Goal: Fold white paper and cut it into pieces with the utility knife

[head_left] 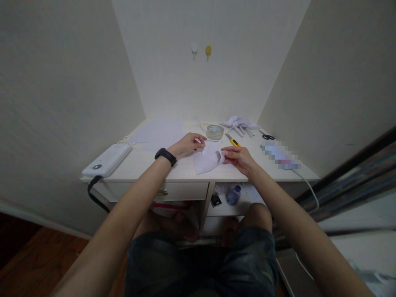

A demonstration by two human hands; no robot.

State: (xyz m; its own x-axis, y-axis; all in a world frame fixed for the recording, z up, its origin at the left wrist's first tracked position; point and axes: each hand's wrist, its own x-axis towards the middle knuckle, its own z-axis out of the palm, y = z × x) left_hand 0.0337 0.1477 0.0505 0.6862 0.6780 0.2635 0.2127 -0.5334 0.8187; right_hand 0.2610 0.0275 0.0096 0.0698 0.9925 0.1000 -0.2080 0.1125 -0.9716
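Observation:
A white sheet of paper lies in front of me on the white desk, its edges lifted and curled in places. My left hand, with a black band on the wrist, has its fingertips closed at the paper's upper left edge. On the right side, my right hand pinches the curled paper edge between thumb and fingers. Just beyond the paper sits a roll of clear tape, and a thin white stick lies before it. A yellow box cutter rests behind my right hand.
Flat paper sheets cover the back left. Folded paper pieces with rolled paper sticks lie at the back right, near black scissors. A white device stands at the left edge; a blurred-out phone-like object with a cable lies right.

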